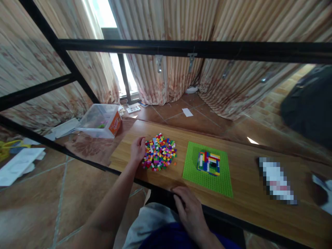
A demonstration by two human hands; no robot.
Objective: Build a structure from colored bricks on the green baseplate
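Many loose bricks beside a green baseplate

An orange label on the clear plastic tub carries pale lettering, too small to read. Print on the booklet by the window is equally illegible, and the item towards the table's right end is blurred into squares.

The bricks lie heaped on the left part of the wooden table, tiny and mixed: red, yellow, blue, white, green, orange, pink and purple. On the studded baseplate to their right sits a low brick structure, roughly rectangular, in white, blue, red and yellow, with a dark gap showing in its top.

The left hand touches the heap's left side with fingers curled; whether they pinch a brick cannot be told. The right hand is loosely bent at the table's front edge, below the baseplate; its palm is hidden, so I cannot tell if it holds anything.

Bare wood separates heap from baseplate, and a wider stretch runs from the baseplate to the blurred item. The baseplate's far side lies near the table's back edge.
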